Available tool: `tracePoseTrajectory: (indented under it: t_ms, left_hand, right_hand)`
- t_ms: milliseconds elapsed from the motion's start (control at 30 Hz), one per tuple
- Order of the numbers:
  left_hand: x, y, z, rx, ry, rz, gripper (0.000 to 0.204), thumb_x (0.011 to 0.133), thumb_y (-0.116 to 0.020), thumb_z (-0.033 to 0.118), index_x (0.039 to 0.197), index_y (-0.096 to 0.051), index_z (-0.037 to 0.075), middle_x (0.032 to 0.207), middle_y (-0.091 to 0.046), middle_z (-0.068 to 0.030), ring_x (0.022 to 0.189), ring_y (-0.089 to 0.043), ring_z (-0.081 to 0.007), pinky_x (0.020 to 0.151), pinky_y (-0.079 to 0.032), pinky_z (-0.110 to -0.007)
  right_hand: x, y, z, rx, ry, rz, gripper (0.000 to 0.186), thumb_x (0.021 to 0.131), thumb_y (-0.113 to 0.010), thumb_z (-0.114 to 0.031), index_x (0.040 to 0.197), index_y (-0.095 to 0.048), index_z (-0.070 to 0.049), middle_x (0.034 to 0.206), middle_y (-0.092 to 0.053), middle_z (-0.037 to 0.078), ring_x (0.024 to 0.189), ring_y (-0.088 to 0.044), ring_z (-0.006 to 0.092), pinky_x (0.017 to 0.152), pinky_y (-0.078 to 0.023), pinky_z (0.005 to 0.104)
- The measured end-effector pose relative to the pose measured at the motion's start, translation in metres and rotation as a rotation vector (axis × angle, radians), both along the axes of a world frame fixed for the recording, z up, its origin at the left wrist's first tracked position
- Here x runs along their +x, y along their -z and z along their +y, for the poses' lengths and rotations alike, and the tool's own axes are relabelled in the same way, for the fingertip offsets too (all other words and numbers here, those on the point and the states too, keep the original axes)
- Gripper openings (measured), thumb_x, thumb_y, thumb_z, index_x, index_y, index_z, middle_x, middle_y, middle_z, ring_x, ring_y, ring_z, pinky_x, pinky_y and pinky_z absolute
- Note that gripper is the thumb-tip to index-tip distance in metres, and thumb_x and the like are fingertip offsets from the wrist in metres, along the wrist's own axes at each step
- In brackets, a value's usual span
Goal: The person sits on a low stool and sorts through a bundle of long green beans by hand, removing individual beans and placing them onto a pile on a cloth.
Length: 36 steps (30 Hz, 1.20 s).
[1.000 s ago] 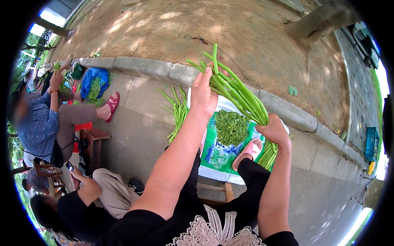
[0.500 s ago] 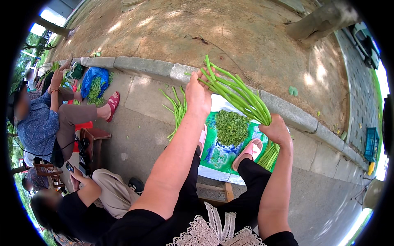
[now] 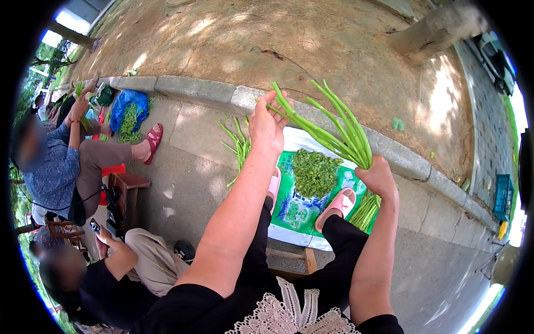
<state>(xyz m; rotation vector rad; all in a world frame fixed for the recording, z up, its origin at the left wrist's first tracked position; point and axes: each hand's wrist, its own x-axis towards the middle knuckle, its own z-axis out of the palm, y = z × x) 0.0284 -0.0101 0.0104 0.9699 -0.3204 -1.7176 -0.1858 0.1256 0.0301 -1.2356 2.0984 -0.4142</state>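
Observation:
My right hand [image 3: 377, 177] is closed around the lower end of a bunch of long green vegetable stems [image 3: 339, 139], which fans up and to the left. My left hand [image 3: 268, 123] is raised at the tips of the leftmost stems, its fingers stretched out and apart behind them. Below the bunch, chopped-looking green leaves [image 3: 314, 173] are heaped on a green and white sheet [image 3: 289, 214] between my pink slippers. More loose stems [image 3: 239, 146] lie left of the sheet, and another bundle of stems [image 3: 366, 211] lies by my right foot.
A stone kerb [image 3: 194, 92] runs behind the sheet, with bare earth beyond. To the left, a person in a blue patterned top sits near a blue bag [image 3: 128, 108] of greens; another holds a phone. A wooden stool [image 3: 129, 192] stands there. A blue crate [image 3: 503, 196] is far right.
The bunch has spread apart: several stems now stand away to the right, while a few stay by my left hand. My right hand has shifted slightly right.

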Motion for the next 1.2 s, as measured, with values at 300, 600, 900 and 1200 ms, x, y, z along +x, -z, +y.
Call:
tracePoseTrajectory:
  t_ms: [300, 600, 900, 1200]
  left_hand:
    - [0.002, 0.004, -0.002, -0.021, 0.019, -0.203, 0.029, 0.093, -0.045, 0.025, 0.115, -0.052, 0.006, 0.100, -0.057, -0.0044, 0.086, -0.052, -0.0148, 0.078, -0.044, -0.030]
    - [0.003, -0.001, -0.003, -0.378, 0.008, -0.839, 0.029, 0.089, -0.053, 0.027, 0.098, -0.066, 0.002, 0.066, -0.057, 0.0006, 0.059, -0.048, -0.0076, 0.057, -0.041, -0.026]
    - [0.015, -0.013, -0.005, -0.320, 0.136, -0.653, 0.017, 0.084, -0.059, 0.014, 0.094, -0.065, 0.000, 0.069, -0.060, -0.0027, 0.057, -0.055, -0.0087, 0.052, -0.044, -0.020]
    - [0.019, -0.008, -0.007, -0.292, 0.286, -0.609, 0.019, 0.086, -0.054, 0.005, 0.101, -0.062, -0.001, 0.082, -0.062, -0.0072, 0.066, -0.059, -0.0118, 0.060, -0.051, -0.024]
  right_hand:
    - [-0.007, 0.005, 0.003, -0.043, 0.079, 0.054, 0.027, 0.065, -0.059, -0.015, 0.083, -0.060, 0.005, 0.075, -0.061, 0.024, 0.076, -0.062, 0.0354, 0.069, -0.046, 0.0406]
    - [-0.016, -0.002, 0.002, -0.096, 0.185, 0.031, 0.026, 0.066, -0.056, -0.016, 0.083, -0.061, 0.003, 0.078, -0.060, 0.025, 0.081, -0.060, 0.0400, 0.071, -0.046, 0.0426]
    - [-0.022, 0.001, 0.005, -0.154, 0.190, 0.019, 0.024, 0.066, -0.056, -0.014, 0.081, -0.059, 0.004, 0.075, -0.058, 0.026, 0.077, -0.059, 0.0412, 0.067, -0.045, 0.0430]
    - [-0.024, 0.003, 0.004, -0.154, 0.204, 0.055, 0.023, 0.066, -0.056, -0.014, 0.080, -0.058, 0.004, 0.075, -0.059, 0.026, 0.078, -0.058, 0.0416, 0.068, -0.045, 0.0436]
